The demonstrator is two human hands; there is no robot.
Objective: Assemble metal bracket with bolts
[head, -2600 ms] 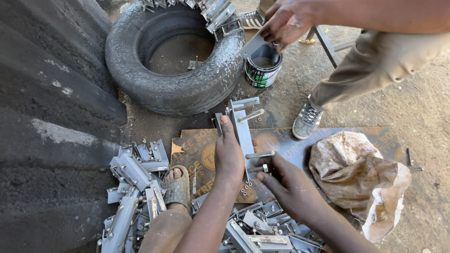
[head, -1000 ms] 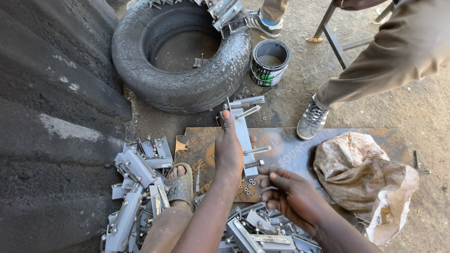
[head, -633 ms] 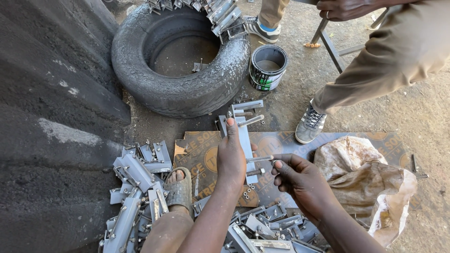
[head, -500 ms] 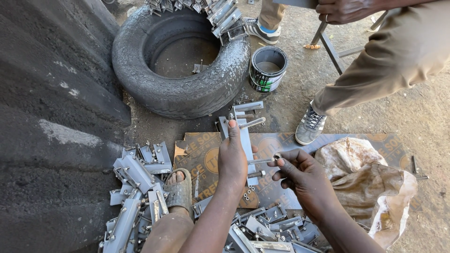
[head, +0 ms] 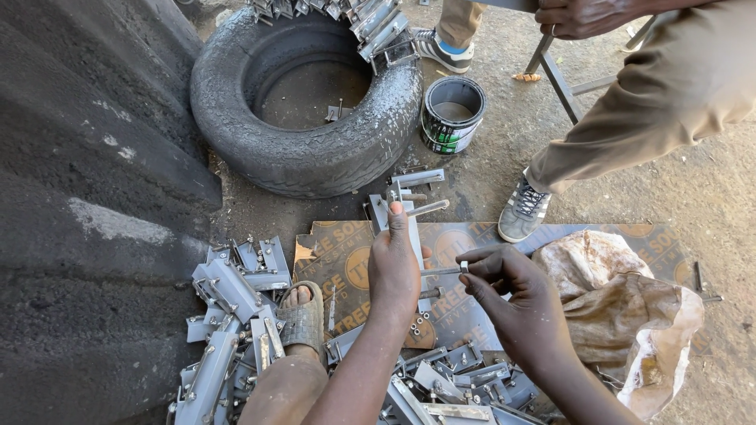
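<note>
My left hand (head: 394,267) presses down on a long grey metal bracket (head: 391,209) that lies on a flat sheet of brown cardboard (head: 339,260). Its index finger points along the bracket. My right hand (head: 508,295) pinches the end of a thin metal bolt (head: 442,271) that sticks out sideways from the bracket. More bolts jut from the bracket's far end (head: 425,208). My sandalled foot (head: 302,315) rests at the cardboard's left edge.
Grey metal brackets lie piled at the left (head: 228,291) and in front of me (head: 449,386). A worn tyre (head: 303,153) holds more brackets on its rim. A paint tin (head: 451,114) stands beside it. Another person's leg and shoe (head: 524,208) are at right, near a crumpled sack (head: 622,299).
My right hand has come up from the pile of brackets to the bolt at the bracket's side and pinched it. The other person's hand has drawn back from the paint tin.
</note>
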